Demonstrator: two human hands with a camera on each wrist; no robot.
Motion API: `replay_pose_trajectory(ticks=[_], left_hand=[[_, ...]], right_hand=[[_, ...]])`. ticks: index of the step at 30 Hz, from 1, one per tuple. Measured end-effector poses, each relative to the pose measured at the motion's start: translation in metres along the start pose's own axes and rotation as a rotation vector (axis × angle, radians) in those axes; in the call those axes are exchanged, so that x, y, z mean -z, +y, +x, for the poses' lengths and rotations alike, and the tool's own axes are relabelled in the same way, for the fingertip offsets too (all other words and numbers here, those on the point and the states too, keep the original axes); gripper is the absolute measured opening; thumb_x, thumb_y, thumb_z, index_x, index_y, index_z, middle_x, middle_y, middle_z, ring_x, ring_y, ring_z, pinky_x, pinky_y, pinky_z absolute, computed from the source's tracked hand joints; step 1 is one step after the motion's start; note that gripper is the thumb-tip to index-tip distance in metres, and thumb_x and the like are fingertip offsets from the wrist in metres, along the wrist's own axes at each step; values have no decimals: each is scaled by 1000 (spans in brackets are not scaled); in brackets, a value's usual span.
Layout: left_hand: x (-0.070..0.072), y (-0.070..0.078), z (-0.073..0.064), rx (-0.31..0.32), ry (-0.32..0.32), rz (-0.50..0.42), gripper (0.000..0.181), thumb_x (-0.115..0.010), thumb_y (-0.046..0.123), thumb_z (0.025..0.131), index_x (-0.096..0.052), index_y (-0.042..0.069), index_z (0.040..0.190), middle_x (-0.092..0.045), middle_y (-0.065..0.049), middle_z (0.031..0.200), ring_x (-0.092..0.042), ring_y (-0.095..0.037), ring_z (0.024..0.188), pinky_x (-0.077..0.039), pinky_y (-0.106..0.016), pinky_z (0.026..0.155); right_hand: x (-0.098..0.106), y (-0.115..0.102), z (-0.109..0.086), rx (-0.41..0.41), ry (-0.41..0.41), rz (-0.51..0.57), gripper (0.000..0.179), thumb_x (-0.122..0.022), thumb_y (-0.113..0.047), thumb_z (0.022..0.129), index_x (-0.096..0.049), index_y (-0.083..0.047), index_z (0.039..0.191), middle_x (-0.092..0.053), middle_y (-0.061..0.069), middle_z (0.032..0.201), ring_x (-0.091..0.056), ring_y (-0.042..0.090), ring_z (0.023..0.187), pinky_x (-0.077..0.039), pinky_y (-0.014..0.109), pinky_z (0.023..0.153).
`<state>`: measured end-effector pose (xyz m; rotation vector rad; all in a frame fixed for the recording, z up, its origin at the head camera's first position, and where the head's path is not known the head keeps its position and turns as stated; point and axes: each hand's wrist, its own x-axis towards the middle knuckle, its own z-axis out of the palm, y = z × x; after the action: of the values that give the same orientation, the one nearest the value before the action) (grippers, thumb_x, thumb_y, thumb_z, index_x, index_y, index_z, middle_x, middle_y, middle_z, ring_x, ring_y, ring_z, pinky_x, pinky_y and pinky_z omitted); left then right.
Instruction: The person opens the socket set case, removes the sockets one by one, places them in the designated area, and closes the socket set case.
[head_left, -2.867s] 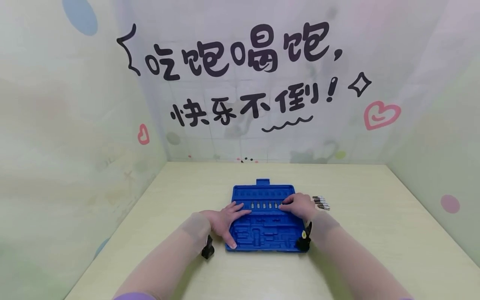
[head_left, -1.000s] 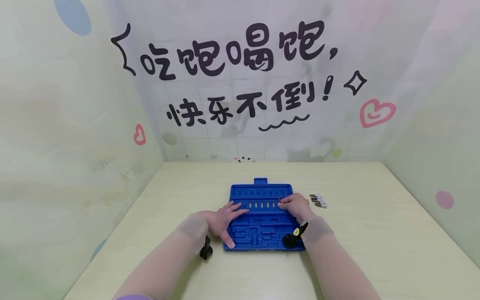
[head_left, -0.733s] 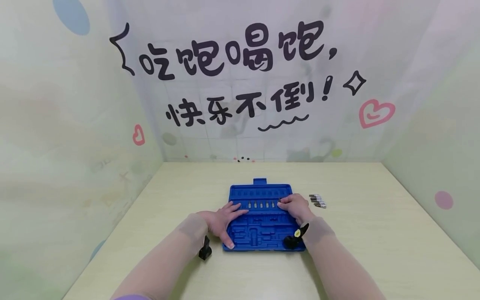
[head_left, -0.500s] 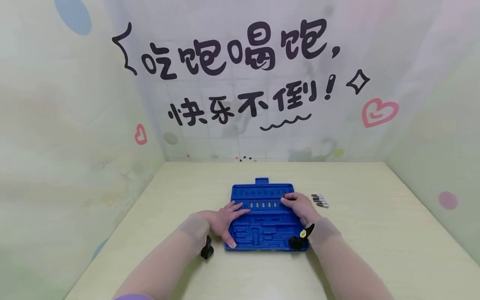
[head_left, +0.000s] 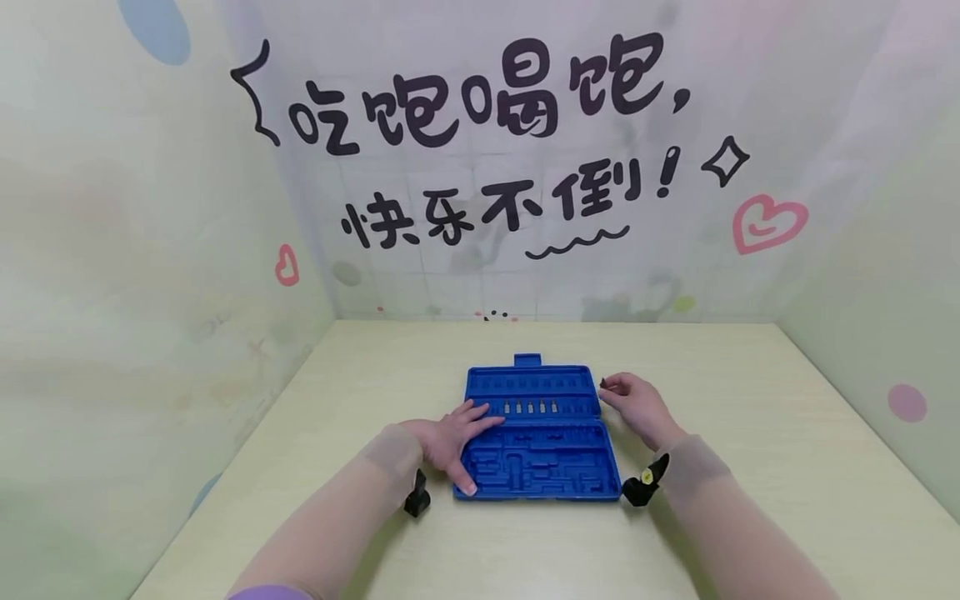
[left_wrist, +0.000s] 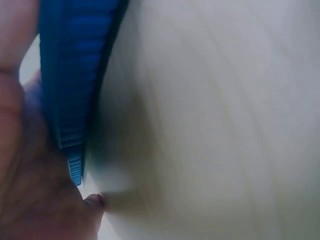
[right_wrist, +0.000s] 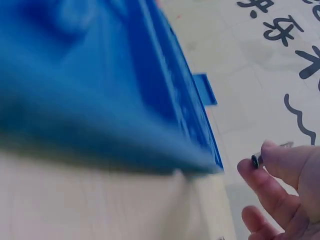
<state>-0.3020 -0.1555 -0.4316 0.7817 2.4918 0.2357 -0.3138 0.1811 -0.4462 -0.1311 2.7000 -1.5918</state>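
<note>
A blue plastic tool case (head_left: pixel 536 475) lies opened flat on the table. Several short metal screwdriver bits (head_left: pixel 530 408) stand in a row in its lid half. My left hand (head_left: pixel 450 437) rests over the case's left edge with fingers spread; in the left wrist view the hand (left_wrist: pixel 45 185) lies along the case's ribbed side (left_wrist: pixel 80 75). Just right of the lid, my right hand (head_left: pixel 637 404) pinches a bit between thumb and forefinger. That small metal bit (right_wrist: pixel 256 160) shows its hollow-looking end in the right wrist view, clear of the case.
A light wooden table (head_left: pixel 390 358) carries the case, with a printed wall (head_left: pixel 480 275) behind it. The case's latch tab (head_left: pixel 527 360) points to the wall. My right hand covers the spot where loose bits lay in earlier frames.
My right hand has drawn a bit up from the right end of the row and carried it right, off the case. The left hand has stayed on the case edge.
</note>
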Motion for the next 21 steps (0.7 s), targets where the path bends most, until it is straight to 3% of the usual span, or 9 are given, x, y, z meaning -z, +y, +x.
replay_pose_trajectory(ticks=[7, 15, 21], left_hand=[[0, 2, 1, -1, -4, 8, 111, -81, 53, 69, -13, 32, 155, -1, 0, 162, 8, -26, 147, -13, -59, 112], [0, 0, 2, -30, -10, 13, 110, -80, 52, 71, -12, 31, 155, 0, 0, 162, 9, -26, 147, -11, -57, 113], [0, -3, 2, -22, -7, 7, 111, -80, 54, 71, -12, 31, 155, 0, 0, 162, 9, -25, 147, -11, -57, 113]], right_hand=[[23, 12, -7, 34, -49, -112, 32, -60, -22, 96, -63, 1, 118, -65, 17, 116, -57, 32, 108, -45, 47, 91], [42, 23, -17, 26, -46, -249, 29, -65, -26, 93, -68, -2, 110, -63, 18, 118, -57, 31, 102, -45, 43, 83], [56, 35, -19, 22, -52, -321, 28, -65, -29, 92, -70, -6, 108, -63, 19, 119, -55, 38, 111, -42, 52, 91]])
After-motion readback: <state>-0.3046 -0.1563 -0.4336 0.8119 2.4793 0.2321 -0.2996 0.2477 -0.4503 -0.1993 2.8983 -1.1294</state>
